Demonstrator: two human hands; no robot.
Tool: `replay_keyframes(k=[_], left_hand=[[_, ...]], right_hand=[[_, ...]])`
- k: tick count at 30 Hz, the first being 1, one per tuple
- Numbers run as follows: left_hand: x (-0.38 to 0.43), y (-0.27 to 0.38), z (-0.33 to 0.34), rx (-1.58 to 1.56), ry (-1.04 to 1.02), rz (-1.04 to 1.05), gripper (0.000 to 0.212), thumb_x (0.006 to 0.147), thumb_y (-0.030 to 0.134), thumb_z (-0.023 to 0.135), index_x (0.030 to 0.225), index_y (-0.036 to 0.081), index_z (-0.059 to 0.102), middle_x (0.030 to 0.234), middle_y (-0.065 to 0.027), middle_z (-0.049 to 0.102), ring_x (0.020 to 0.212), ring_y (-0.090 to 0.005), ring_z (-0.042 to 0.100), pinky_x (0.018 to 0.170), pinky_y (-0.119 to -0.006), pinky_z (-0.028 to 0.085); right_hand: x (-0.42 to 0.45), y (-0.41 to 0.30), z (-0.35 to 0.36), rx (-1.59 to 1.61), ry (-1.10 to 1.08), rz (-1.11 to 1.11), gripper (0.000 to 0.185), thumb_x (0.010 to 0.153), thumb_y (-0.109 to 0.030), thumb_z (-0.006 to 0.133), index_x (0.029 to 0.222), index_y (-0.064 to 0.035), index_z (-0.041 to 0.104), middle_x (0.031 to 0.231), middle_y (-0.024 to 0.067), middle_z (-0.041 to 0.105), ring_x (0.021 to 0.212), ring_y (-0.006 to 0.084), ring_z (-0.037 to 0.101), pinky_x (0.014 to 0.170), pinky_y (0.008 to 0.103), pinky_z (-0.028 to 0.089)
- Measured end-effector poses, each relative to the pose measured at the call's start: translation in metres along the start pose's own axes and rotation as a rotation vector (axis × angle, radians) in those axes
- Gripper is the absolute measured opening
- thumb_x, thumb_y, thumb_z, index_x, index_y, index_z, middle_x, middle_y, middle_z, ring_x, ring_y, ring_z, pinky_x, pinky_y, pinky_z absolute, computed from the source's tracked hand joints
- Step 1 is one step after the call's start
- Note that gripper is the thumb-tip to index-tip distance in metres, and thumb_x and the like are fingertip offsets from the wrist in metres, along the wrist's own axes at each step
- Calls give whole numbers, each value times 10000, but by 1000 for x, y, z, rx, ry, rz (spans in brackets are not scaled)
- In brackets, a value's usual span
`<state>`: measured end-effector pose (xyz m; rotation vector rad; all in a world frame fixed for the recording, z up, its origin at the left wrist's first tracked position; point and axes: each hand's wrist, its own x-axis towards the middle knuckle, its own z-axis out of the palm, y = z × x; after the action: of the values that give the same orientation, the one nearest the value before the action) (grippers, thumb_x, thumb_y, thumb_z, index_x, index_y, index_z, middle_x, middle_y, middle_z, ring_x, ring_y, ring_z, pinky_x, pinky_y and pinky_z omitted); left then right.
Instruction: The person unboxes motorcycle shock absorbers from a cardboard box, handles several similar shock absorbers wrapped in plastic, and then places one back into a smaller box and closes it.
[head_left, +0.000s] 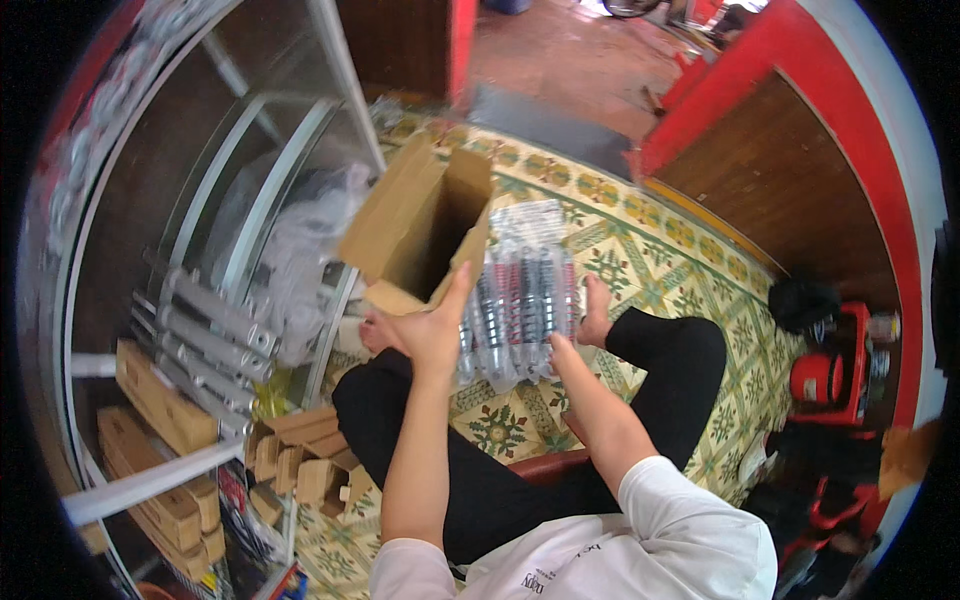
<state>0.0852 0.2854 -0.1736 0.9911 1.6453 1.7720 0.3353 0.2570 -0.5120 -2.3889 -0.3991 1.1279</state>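
My left hand (433, 326) grips the lower edge of an open cardboard box (394, 225), which is tilted so that its dark inside faces me. Beside the box, several coil-spring shock absorbers (529, 300) lie side by side in clear plastic sleeves on the patterned tile floor. Some springs are red, others dark. My right hand (561, 356) is at the near right end of this row. Its fingers are mostly hidden, so whether it grips a sleeve is unclear. A printed sheet or wrapper (529, 221) lies at the row's far end.
To my left stands a glass-and-metal cabinet (281, 202) with silver metal tubes (214, 322), clear plastic bags (300, 255) and long cardboard boxes (154, 480). Smaller open cartons (307, 457) sit by my left knee. On the right are a red container (816, 377) and a wooden panel (772, 165).
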Motion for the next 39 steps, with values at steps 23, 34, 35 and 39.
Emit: replay_keyframes(k=[23, 34, 35, 39], left_hand=[[3, -41, 28, 38, -163, -144, 914, 687, 34, 838, 1384, 3, 248, 1238, -150, 479, 1081, -226, 546, 926, -350, 456], [2, -56, 49, 13, -230, -220, 917, 720, 29, 825, 1416, 6, 229, 1301, -150, 432, 1164, -219, 497, 986, -351, 431], [3, -59, 49, -30, -213, -259, 921, 719, 29, 827, 1419, 5, 228, 1313, -152, 423, 1174, -222, 490, 997, -353, 422], [1, -67, 50, -12, -190, -182, 931, 711, 34, 836, 1415, 2, 229, 1317, -150, 421, 1188, -221, 477, 1006, -352, 414]], right_hand=[[-5, 65, 61, -759, 66, -215, 593, 733, -340, 717, 1216, -65, 511, 1227, 168, 597, 1108, 362, 592, 949, 548, 450], [1, 62, 65, -739, 110, -92, 630, 727, -285, 819, 1194, -52, 466, 1201, 123, 582, 1174, 316, 550, 944, 468, 465], [2, 66, 65, -729, 102, -99, 630, 727, -285, 819, 1194, -52, 466, 1201, 123, 582, 1174, 316, 550, 944, 468, 465], [11, 78, 63, -731, 112, -215, 484, 769, -166, 744, 1168, -58, 493, 1144, 132, 607, 1117, 305, 580, 941, 445, 470]])
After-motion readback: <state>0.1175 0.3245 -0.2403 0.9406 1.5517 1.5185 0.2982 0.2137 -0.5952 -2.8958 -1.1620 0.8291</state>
